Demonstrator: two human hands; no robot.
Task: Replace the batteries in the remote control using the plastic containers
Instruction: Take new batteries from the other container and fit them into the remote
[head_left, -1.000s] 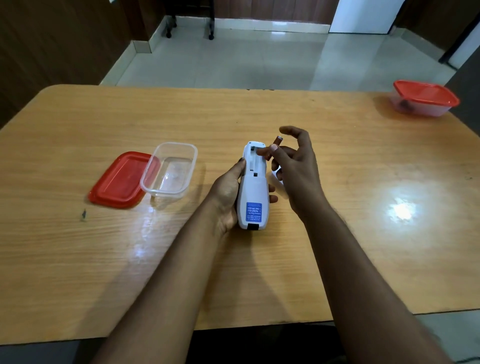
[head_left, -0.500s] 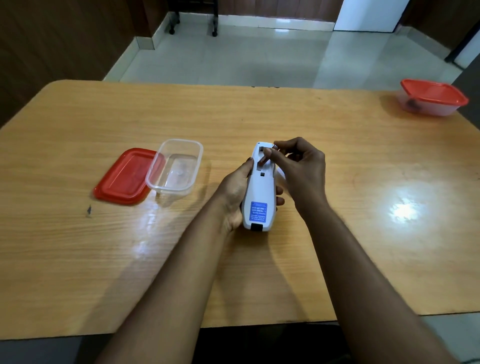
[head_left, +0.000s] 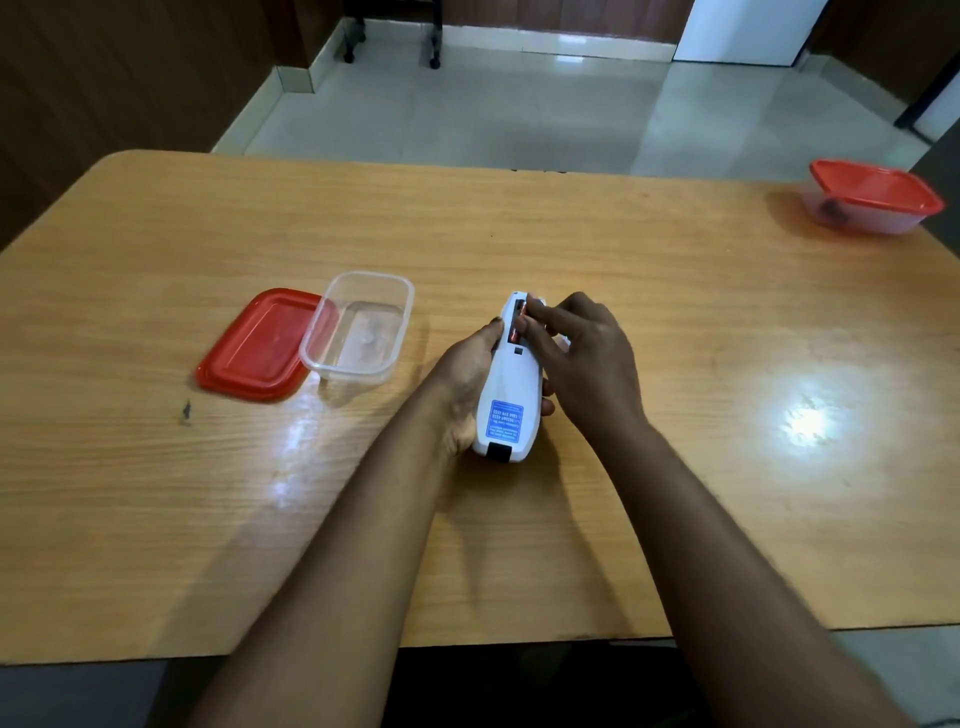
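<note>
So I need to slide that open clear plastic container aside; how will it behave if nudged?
The clear plastic container looks thin-walled and empty, so probably light and easily slid. One edge appears to overlap the red lid, so it may sit slightly tilted and rock or drag the lid. The glossy wooden table likely offers little grip.

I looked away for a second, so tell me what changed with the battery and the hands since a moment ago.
The right hand brought the reddish battery down from above the remote into its open compartment, where the fingertips now press it. The left hand cradles the remote as before. The open clear container, its red lid and the closed container at the far right corner stayed put.
</note>
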